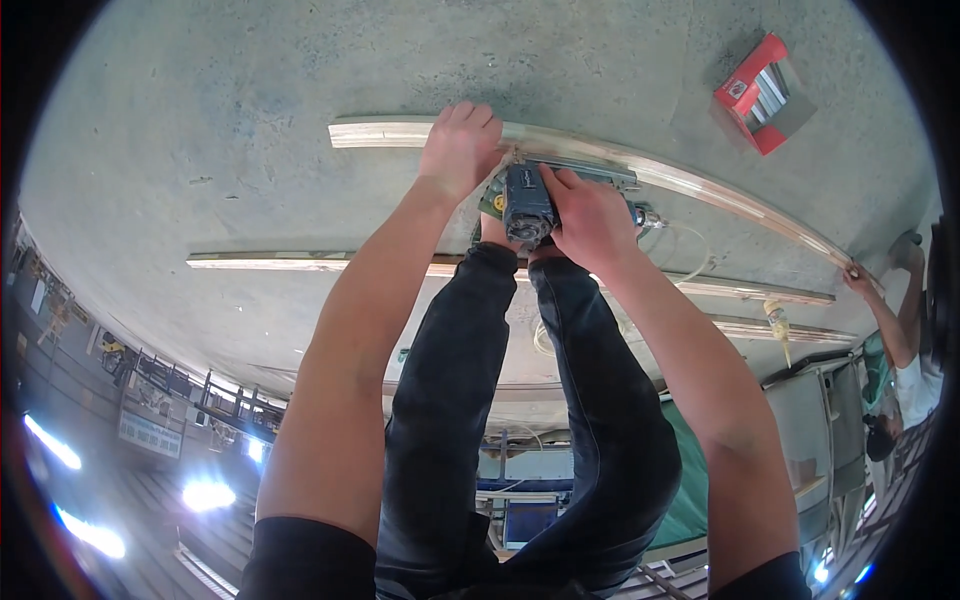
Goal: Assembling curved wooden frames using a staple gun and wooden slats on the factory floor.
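Observation:
A long pale wooden strip (640,160) runs from left of centre toward the far right, bowed by the lens. My left hand (462,148) is closed over it near its left end, fingers curled across the far edge. Just right of that hand is a dark pneumatic nail gun (528,205), its nose close to the strip; whether they touch is hard to tell. My right hand (595,218) is wrapped round the gun's body, hiding its handle and trigger. A clear air hose (708,252) trails from the fitting at its right.
An open red box (740,88) of metal fastener strips lies on the concrete floor (300,80). More wooden strips (270,262) lie nearer my feet. A glue bottle (777,320) is at the right. A co-worker's hand (860,282) holds the strip's far right end.

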Demonstrator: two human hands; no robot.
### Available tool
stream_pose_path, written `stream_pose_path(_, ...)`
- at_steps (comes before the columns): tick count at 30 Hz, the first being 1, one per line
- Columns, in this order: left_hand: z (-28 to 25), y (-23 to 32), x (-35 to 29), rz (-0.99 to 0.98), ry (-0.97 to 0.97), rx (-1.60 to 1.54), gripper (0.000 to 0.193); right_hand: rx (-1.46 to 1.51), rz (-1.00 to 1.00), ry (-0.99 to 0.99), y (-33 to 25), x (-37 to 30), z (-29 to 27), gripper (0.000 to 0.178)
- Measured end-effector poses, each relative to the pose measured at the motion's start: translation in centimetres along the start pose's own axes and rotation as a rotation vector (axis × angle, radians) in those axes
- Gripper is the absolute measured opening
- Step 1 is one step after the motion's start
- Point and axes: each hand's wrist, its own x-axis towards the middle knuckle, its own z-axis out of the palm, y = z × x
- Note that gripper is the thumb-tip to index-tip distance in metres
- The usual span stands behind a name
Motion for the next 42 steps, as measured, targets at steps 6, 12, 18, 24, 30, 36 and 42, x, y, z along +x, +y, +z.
stream_pose_path(6,0.2,0.0,-0.1,-0.014,0.024,-0.049,0.030,0.011,0.028,-0.011,-0.4,0.7,-0.1,0.067)
stream_pose_path(12,0.3,0.0,-0.3,-0.018,0.020,-0.049,0.029,0.013,0.063,0.016,0.0,0.4,-0.7,0.066)
stream_pose_path(18,-0.1,0.1,-0.1,-0.013,-0.010,-0.022,0.029,-0.024,0.097,-0.019,1.5,-0.7,-1.3,0.067)
stream_pose_path(24,-0.2,0.1,0.1,-0.020,-0.032,-0.039,0.029,0.015,0.051,-0.010,1.2,0.0,-1.2,0.067)
stream_pose_path(30,-0.2,0.1,0.0,-0.015,-0.038,-0.043,0.030,0.029,0.068,-0.008,0.8,0.2,-0.8,0.065)
stream_pose_path(36,-0.2,0.2,0.0,-0.018,-0.025,-0.037,0.034,-0.002,0.097,-0.036,0.5,0.4,-0.8,0.065)
stream_pose_path(42,-0.2,0.0,0.0,-0.024,-0.048,-0.027,0.036,-0.006,0.104,-0.036,0.2,0.8,-0.6,0.065)
